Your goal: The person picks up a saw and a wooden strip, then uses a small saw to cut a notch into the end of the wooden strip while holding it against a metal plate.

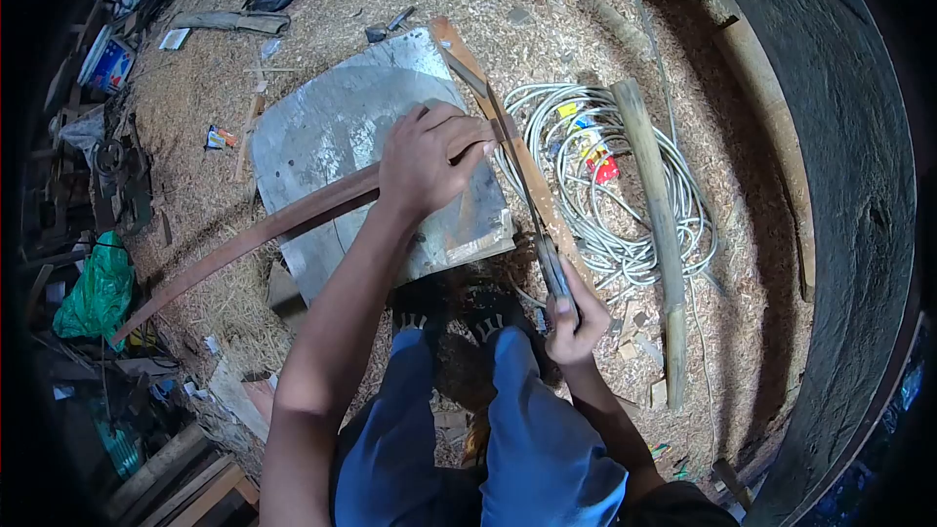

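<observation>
One cable coil (pixel 625 249) lies beside the blade (pixel 532 205).

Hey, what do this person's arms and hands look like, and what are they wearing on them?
The left arm and right arm are bare, no sleeves in view. The left hand and right hand wear no gloves; no watch, ring or bracelet shows. The trousers are blue.
</observation>
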{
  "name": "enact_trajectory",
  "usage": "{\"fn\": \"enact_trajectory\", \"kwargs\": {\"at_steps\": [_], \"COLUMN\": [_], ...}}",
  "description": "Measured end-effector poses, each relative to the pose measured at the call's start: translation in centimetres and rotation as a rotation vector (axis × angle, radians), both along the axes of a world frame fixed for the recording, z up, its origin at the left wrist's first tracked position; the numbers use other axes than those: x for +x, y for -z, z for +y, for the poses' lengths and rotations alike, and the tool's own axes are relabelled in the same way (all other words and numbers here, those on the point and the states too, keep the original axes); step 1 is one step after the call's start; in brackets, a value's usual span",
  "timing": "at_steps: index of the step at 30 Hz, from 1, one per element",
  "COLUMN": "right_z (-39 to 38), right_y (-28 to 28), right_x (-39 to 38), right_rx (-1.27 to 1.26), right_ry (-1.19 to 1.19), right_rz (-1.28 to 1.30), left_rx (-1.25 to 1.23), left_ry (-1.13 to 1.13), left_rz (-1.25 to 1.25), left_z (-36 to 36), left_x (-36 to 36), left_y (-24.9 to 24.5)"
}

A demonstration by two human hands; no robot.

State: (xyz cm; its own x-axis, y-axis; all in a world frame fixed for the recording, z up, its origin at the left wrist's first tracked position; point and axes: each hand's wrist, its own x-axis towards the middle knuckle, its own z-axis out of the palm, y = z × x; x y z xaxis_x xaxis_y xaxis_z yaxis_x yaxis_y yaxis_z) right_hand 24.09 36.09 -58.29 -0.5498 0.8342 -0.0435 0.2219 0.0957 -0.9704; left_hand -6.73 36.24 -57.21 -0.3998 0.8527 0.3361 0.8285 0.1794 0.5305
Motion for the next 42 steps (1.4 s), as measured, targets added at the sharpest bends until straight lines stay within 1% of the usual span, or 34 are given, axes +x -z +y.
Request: {"fn": "enact_trajectory", "kwargs": {"at_steps": [7,8,9,11,16,17,19,20,23,24,25,27,29,31,32,36,39,40,42], "right_z": [-1.7,-1.2,-0.6,0.3,-1.9,-1.8,-0.3,0.3,0.4,-0.2,-0.9,-1.9,-1.0,0.6,0.7,-1.8,-0.9,0.2,0.8], "right_y": [-0.9,-0.6,-0.4,0.2,-0.5,-0.3,-1.3,-0.9,-0.8,-1.1,-0.6,0.8,-0.1,-0.4,0.3,-0.8,-1.0,-1.3,-0.3], "right_x": [1.3,1.0,0.2,-1.3,1.9,2.1,0.7,-0.9,-0.4,0.2,0.7,1.9,0.0,-1.9,-1.6,1.6,0.8,-0.6,-0.8], "right_rx": [0.055,0.109,0.108,0.107,0.059,0.059,0.027,0.075,0.014,0.058,0.059,0.152,0.124,0.100,0.122,0.090,0.047,0.055,0.014], "right_ry": [0.013,-0.005,-0.001,0.031,0.027,0.026,-0.024,0.007,-0.029,-0.020,-0.024,0.017,0.038,0.022,0.009,0.013,-0.002,-0.006,-0.008], "right_rz": [0.082,0.033,0.027,0.072,0.101,0.097,-0.055,0.020,0.020,0.060,0.064,0.102,0.062,0.081,0.085,0.072,0.031,0.032,0.052], "left_rx": [0.019,0.019,0.018,0.015,0.031,0.033,0.019,0.009,0.007,0.006,0.016,0.026,0.004,-0.002,-0.010,0.026,0.012,0.014,0.013], "left_ry": [-0.003,0.007,0.012,0.007,0.012,0.014,0.015,0.011,0.003,0.001,-0.002,-0.011,-0.002,0.002,0.002,-0.002,0.006,0.001,-0.003], "left_rz": [-0.008,-0.009,-0.014,-0.004,-0.014,-0.008,-0.011,-0.002,-0.023,-0.019,-0.017,-0.021,-0.002,0.002,0.011,-0.027,-0.026,-0.014,0.004], "left_z": [0.1,0.0,0.0,0.0,0.1,0.0,-0.1,0.0,0.0,-0.1,-0.1,-0.2,-0.1,-0.1,-0.1,0.0,-0.2,-0.1,0.0], "left_x": [-0.4,-0.2,0.0,-0.1,-0.6,-0.3,-0.1,-0.1,-0.2,-0.2,-0.2,-0.2,0.1,0.1,-0.1,-0.5,0.1,0.1,0.1], "left_y": [-0.3,-0.3,-0.3,-0.6,-0.4,-0.3,-0.5,-0.6,-0.4,-0.4,-0.5,-0.5,-0.8,-0.7,-0.9,-0.4,-0.4,-0.6,-0.6]}}
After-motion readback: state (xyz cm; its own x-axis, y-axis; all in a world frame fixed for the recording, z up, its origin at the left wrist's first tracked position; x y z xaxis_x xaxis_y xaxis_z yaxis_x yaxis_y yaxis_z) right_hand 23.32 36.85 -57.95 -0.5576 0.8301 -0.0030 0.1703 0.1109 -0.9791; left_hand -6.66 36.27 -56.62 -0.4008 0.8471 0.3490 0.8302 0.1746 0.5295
